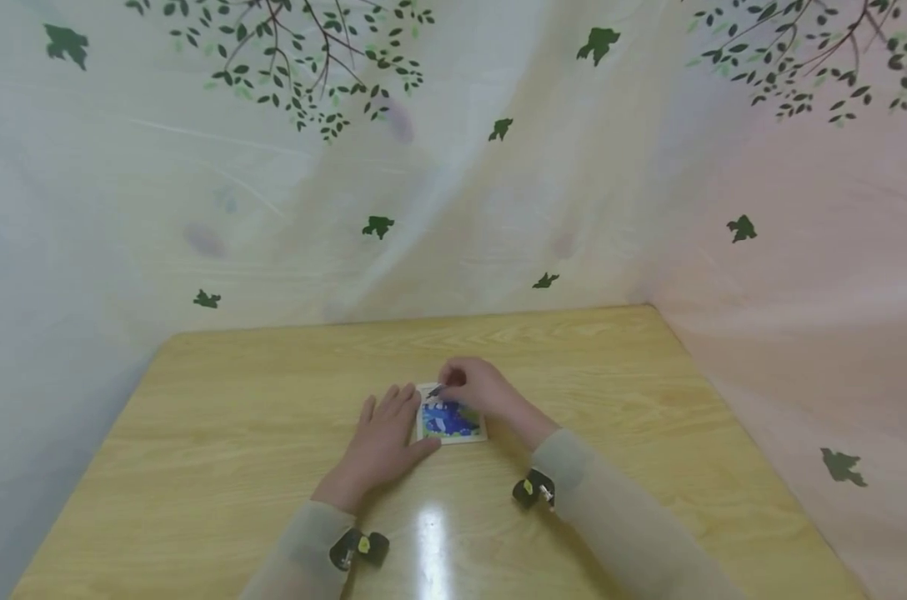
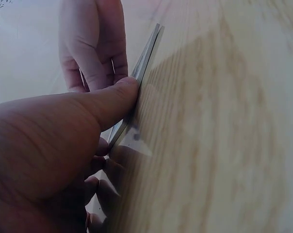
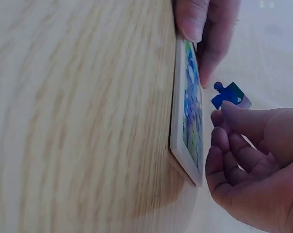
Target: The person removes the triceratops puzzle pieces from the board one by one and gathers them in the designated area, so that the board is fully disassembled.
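A small jigsaw puzzle in a pale tray lies flat on the table, its picture mostly blue. Between thumb and fingertips my right hand pinches a blue jigsaw piece just above the puzzle's far side. In the right wrist view that piece is apart from the tray. My left hand rests at the tray's left side with fingers extended, the thumb touching the near edge. The left wrist view shows this thumb against the tray's side; the right hand's fingers hide part of the puzzle.
The wooden table stretches to both sides of the hands. A pale curtain with leaf prints hangs behind its far edge and along the right. Each wrist carries a dark strapped camera.
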Demonstrator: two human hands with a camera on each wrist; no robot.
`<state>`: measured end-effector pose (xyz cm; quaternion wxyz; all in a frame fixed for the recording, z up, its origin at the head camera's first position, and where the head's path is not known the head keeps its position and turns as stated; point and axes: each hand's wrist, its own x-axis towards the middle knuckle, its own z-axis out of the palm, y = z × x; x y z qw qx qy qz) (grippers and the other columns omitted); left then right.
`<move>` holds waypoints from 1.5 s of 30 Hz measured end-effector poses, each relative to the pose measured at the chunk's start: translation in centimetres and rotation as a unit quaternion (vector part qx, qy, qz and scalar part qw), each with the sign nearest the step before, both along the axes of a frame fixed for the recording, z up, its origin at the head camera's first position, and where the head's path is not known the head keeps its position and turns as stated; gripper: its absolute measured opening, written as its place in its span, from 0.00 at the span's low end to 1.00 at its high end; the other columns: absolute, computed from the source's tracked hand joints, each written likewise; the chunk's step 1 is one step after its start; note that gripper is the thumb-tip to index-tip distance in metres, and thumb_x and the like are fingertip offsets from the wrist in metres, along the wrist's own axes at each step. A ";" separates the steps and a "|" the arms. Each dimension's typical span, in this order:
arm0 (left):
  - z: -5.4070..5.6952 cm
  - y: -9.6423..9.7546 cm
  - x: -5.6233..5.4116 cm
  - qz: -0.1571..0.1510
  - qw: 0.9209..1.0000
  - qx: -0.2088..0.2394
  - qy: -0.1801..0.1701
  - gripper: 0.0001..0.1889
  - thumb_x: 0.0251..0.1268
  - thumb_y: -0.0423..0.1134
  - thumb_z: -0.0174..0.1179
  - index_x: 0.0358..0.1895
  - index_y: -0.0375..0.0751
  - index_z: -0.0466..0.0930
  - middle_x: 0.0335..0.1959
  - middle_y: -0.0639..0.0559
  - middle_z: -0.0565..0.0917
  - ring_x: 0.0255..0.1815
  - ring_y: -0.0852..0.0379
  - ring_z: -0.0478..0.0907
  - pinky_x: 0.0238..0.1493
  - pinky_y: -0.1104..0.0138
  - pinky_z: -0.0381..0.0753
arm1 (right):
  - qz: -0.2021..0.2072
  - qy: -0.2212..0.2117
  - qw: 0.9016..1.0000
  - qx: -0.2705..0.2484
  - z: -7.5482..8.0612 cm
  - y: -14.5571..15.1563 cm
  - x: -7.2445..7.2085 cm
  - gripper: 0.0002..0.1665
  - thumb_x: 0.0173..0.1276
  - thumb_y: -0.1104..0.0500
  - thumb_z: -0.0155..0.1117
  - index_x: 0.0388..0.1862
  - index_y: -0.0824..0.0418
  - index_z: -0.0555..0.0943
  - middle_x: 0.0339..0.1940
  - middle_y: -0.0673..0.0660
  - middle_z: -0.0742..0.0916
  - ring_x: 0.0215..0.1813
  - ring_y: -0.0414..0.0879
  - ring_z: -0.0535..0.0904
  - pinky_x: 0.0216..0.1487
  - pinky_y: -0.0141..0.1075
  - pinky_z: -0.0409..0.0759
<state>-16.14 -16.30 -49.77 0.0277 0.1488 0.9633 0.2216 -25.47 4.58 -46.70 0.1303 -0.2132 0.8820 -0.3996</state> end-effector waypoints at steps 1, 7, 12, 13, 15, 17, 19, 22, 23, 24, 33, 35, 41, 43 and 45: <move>0.0 0.0 0.0 0.002 1.000 0.000 0.001 0.47 0.79 0.63 0.63 0.86 0.31 0.62 0.89 0.37 0.58 0.91 0.35 0.48 0.87 0.34 0.37 | -0.003 0.002 1.000 -0.005 0.0 0.2 -0.1 0.04 0.77 0.60 0.75 0.44 0.53 0.87 0.42 0.48 0.89 0.49 0.45 0.85 0.59 0.45 0.86; 0.1 0.0 -0.1 0.004 1.000 -0.003 0.000 0.47 0.80 0.64 0.63 0.86 0.33 0.62 0.90 0.38 0.57 0.91 0.36 0.48 0.88 0.36 0.37 | -0.039 0.005 0.998 -0.046 0.2 2.1 -0.2 0.05 0.80 0.58 0.72 0.52 0.54 0.89 0.44 0.49 0.89 0.50 0.45 0.84 0.58 0.45 0.86; 0.2 0.1 -0.1 0.007 1.000 -0.005 -0.005 0.47 0.79 0.64 0.63 0.86 0.33 0.62 0.90 0.38 0.57 0.91 0.36 0.48 0.88 0.36 0.37 | -0.075 0.005 0.995 -0.072 0.5 4.2 -0.5 0.12 0.82 0.60 0.70 0.60 0.57 0.86 0.49 0.53 0.89 0.53 0.49 0.83 0.59 0.47 0.84; 0.2 0.1 -0.1 0.008 1.000 -0.005 -0.006 0.47 0.79 0.64 0.63 0.86 0.33 0.62 0.90 0.38 0.57 0.91 0.36 0.48 0.88 0.36 0.37 | -0.082 0.003 0.994 -0.077 0.4 4.6 -0.8 0.12 0.82 0.60 0.70 0.61 0.58 0.85 0.50 0.53 0.89 0.53 0.50 0.83 0.59 0.46 0.84; 0.3 0.1 0.0 0.011 1.000 0.001 -0.010 0.47 0.80 0.63 0.63 0.86 0.32 0.62 0.90 0.37 0.56 0.91 0.36 0.48 0.88 0.36 0.37 | -0.092 0.005 0.992 -0.087 0.1 5.5 -1.3 0.13 0.83 0.61 0.69 0.61 0.59 0.83 0.50 0.55 0.89 0.53 0.51 0.82 0.57 0.45 0.82; 0.3 0.1 0.1 0.011 1.000 0.009 -0.014 0.47 0.80 0.62 0.63 0.86 0.31 0.61 0.90 0.37 0.56 0.91 0.36 0.47 0.88 0.37 0.36 | -0.101 0.008 0.990 -0.094 -0.2 6.5 -1.7 0.12 0.82 0.62 0.69 0.60 0.60 0.82 0.50 0.56 0.89 0.52 0.52 0.81 0.55 0.44 0.81; 0.3 0.1 0.1 0.008 1.000 0.023 -0.013 0.47 0.80 0.60 0.64 0.86 0.29 0.61 0.89 0.35 0.56 0.91 0.35 0.47 0.88 0.36 0.35 | -0.109 0.012 0.990 -0.093 -0.4 7.5 -1.8 0.11 0.82 0.63 0.69 0.58 0.61 0.83 0.50 0.57 0.89 0.52 0.52 0.82 0.55 0.43 0.81; 0.0 0.0 0.0 0.005 0.999 0.039 -0.015 0.48 0.79 0.59 0.65 0.86 0.28 0.59 0.89 0.35 0.55 0.91 0.34 0.46 0.88 0.37 0.33 | -0.117 0.019 0.989 -0.087 -0.6 8.6 -2.0 0.10 0.81 0.64 0.69 0.57 0.62 0.86 0.49 0.58 0.89 0.52 0.53 0.83 0.55 0.43 0.82; -0.1 0.0 -0.1 0.004 0.999 0.045 -0.013 0.48 0.79 0.59 0.65 0.86 0.28 0.59 0.89 0.34 0.55 0.91 0.34 0.46 0.88 0.37 0.33 | -0.119 0.019 0.989 -0.085 -0.7 8.9 -2.0 0.10 0.81 0.64 0.69 0.57 0.62 0.86 0.50 0.58 0.90 0.52 0.53 0.83 0.55 0.44 0.82; -0.1 0.0 -0.1 0.002 0.999 0.048 -0.009 0.48 0.79 0.59 0.65 0.85 0.27 0.59 0.89 0.33 0.55 0.91 0.33 0.47 0.87 0.36 0.34 | -0.122 0.018 0.989 -0.082 -0.9 9.2 -2.1 0.10 0.81 0.63 0.69 0.58 0.61 0.87 0.50 0.58 0.90 0.52 0.53 0.83 0.56 0.45 0.82; 0.2 0.2 0.0 0.006 0.999 0.032 -0.012 0.48 0.79 0.58 0.66 0.85 0.27 0.59 0.89 0.33 0.56 0.90 0.33 0.48 0.87 0.36 0.36 | -0.121 0.010 0.991 -0.054 -1.4 10.3 -3.3 0.10 0.81 0.62 0.69 0.57 0.60 0.87 0.52 0.58 0.90 0.56 0.55 0.83 0.65 0.53 0.81; 0.2 0.2 0.0 0.008 0.999 0.029 -0.016 0.48 0.79 0.58 0.66 0.86 0.27 0.59 0.89 0.34 0.56 0.90 0.34 0.48 0.88 0.36 0.36 | -0.117 0.007 0.992 -0.046 -1.6 10.3 -3.6 0.10 0.80 0.63 0.69 0.57 0.60 0.87 0.52 0.58 0.90 0.57 0.56 0.83 0.66 0.54 0.80; 0.2 0.2 -0.1 0.013 1.000 0.014 -0.017 0.48 0.80 0.61 0.64 0.87 0.29 0.58 0.89 0.36 0.55 0.91 0.36 0.47 0.88 0.38 0.35 | -0.106 0.004 0.994 -0.031 -2.2 10.4 -4.4 0.11 0.80 0.63 0.70 0.58 0.61 0.88 0.51 0.58 0.89 0.56 0.55 0.82 0.64 0.52 0.81; 0.1 0.1 -0.2 0.015 1.000 0.009 -0.018 0.48 0.81 0.61 0.63 0.87 0.30 0.57 0.90 0.36 0.55 0.91 0.36 0.46 0.88 0.39 0.35 | -0.100 0.006 0.995 -0.027 -2.4 10.3 -4.6 0.11 0.80 0.63 0.70 0.58 0.61 0.88 0.49 0.57 0.89 0.53 0.54 0.82 0.61 0.49 0.81; 0.1 0.1 -0.2 0.016 1.000 0.009 -0.019 0.48 0.81 0.61 0.63 0.87 0.30 0.57 0.90 0.36 0.55 0.91 0.36 0.46 0.88 0.39 0.35 | -0.092 0.012 0.995 -0.023 -2.5 10.3 -4.8 0.10 0.81 0.62 0.70 0.57 0.61 0.88 0.46 0.57 0.88 0.50 0.53 0.81 0.57 0.47 0.81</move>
